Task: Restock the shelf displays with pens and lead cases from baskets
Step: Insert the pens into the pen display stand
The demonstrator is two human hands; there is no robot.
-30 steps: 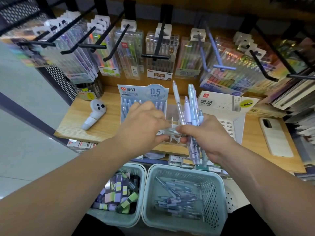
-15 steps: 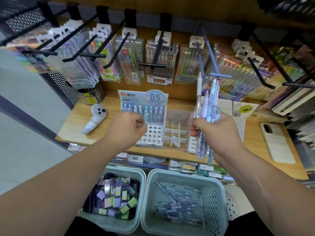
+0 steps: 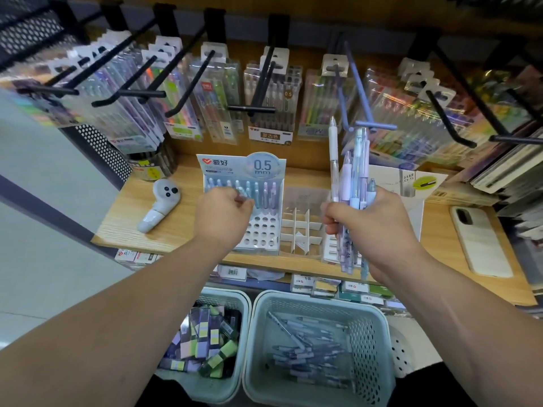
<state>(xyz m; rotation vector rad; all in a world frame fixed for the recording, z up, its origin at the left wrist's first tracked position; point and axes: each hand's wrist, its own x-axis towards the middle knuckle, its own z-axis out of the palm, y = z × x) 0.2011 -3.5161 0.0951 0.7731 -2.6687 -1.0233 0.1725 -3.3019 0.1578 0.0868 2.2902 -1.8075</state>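
My right hand (image 3: 371, 227) grips a bunch of pastel pens (image 3: 354, 177) upright over the shelf's right side. My left hand (image 3: 221, 217) pinches one pen (image 3: 242, 193) at the white pen display stand (image 3: 258, 230), whose back rows hold several pens and whose front holes stand empty. Below the shelf, the left basket (image 3: 245, 301) holds lead cases (image 3: 205, 342) and the right basket (image 3: 379, 324) holds loose pens (image 3: 308, 351).
A clear divider box (image 3: 302, 230) and a white lead-case display (image 3: 411, 207) sit right of the stand. A white earbud-shaped item (image 3: 160, 205) lies at left, a phone (image 3: 480, 240) at right. Black hooks with hanging pen packs (image 3: 273, 101) jut out above the wooden shelf (image 3: 126, 221).
My hands parted: the left took one pen from the bunch and carried it left to the display stand. The right hand lifted the bunch slightly to the right.
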